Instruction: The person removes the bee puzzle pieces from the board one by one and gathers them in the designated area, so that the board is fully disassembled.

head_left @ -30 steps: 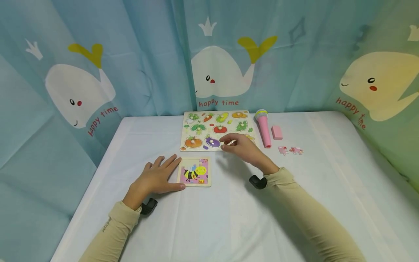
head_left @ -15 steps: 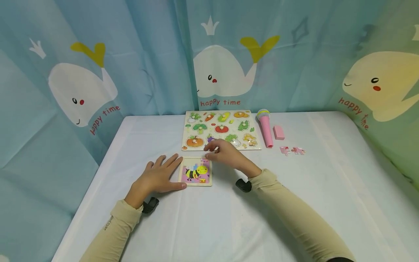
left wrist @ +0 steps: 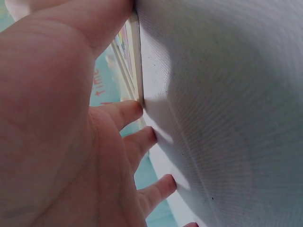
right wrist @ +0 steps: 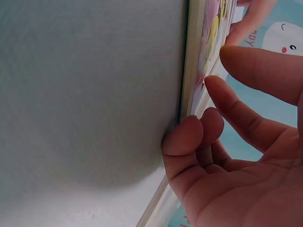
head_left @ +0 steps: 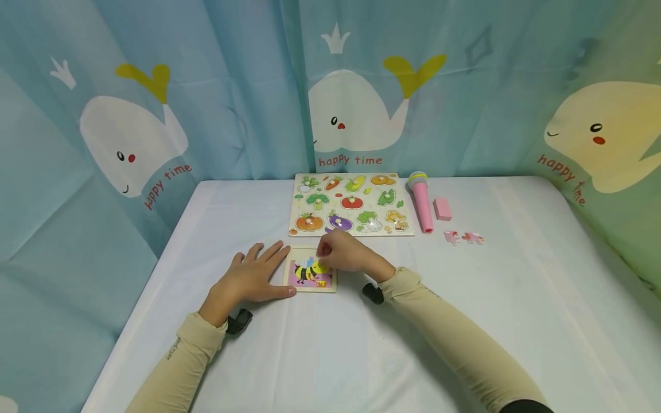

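A small jigsaw puzzle of a bee in a square wooden frame (head_left: 311, 289) lies on the table. My left hand (head_left: 254, 281) rests spread at its left side, with the thumb at the lower left corner and a fingertip at the upper left. In the left wrist view, these fingers touch the frame's edge (left wrist: 136, 61). My right hand (head_left: 347, 252) bends over the puzzle's upper right, thumb and forefinger around a small puzzle piece that they mostly hide. In the right wrist view, the forefinger (right wrist: 236, 111) reaches the puzzle's face and the other fingers curl beside the frame.
A vegetable peg board (head_left: 372, 198) lies just behind the bee puzzle. To its right are a pink toy microphone (head_left: 422, 206), a pink block (head_left: 442, 209) and loose pink puzzle pieces (head_left: 473, 238). A whale-print curtain (head_left: 248, 115) hangs behind the table.
My right hand has moved left and down from the peg board's front edge to the bee puzzle, uncovering the eggplant. My left hand has stayed at the frame.
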A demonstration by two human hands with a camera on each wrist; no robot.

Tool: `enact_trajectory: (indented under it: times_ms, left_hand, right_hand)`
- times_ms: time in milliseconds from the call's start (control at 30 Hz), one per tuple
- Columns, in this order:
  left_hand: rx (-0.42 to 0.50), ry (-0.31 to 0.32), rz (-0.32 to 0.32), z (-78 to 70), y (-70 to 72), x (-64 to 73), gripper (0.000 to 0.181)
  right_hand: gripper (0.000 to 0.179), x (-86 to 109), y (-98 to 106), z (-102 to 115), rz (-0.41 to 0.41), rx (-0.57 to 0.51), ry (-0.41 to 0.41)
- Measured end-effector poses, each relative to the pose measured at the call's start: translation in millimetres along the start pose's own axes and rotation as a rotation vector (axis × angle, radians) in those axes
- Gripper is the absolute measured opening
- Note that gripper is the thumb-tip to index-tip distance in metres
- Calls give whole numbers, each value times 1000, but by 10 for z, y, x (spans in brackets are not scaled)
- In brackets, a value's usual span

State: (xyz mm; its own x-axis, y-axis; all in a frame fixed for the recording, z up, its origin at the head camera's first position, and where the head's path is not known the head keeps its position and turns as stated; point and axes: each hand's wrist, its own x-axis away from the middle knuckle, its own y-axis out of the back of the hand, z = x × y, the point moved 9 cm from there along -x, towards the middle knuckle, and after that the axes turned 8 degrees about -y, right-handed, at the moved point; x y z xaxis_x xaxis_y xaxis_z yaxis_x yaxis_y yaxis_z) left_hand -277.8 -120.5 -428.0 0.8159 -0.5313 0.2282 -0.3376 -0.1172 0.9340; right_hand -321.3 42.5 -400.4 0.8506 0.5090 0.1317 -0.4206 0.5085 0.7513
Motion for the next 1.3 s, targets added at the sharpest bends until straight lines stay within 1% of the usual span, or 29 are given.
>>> enact_trajectory:
  times_ms: [200,400,600,733,933,1033,1100,1233,1300]
  left_hand:
    - [-4,-1,-2,-14,15,-4,102]
    - [-5,1,-4,-11,15,4,102]
    - [-3,2,-7,-18,15,7,101]
    - [-4,3,-8,-15,14,5,101]
    - [-15,0,-3,-6,12,-5,102]
    - [-21,-4,-2,-8,20,-5,102]
    - [-23,-6,-4,-11,29,-3,102]
    - [-22,-9,-5,-15,39,1,101]
    - [-20,-9,-4,-14,36,1,101]
  right_hand:
    - [10,-2,-26,22,3,42,-2]
    - [12,26,-16,45,-16,52,10]
    - [15,66,-14,26,-48,26,3]
    - [15,79,6,26,-80,20,17]
    - [12,88,104,-14,-141,-60,-20]
    - [10,99,143,-23,-152,-85,-23]
    - [9,106,160,-14,-154,-86,-5]
    - [11,126,169,-12,-154,-89,16]
    - [12,129,167,-34,-157,-98,14]
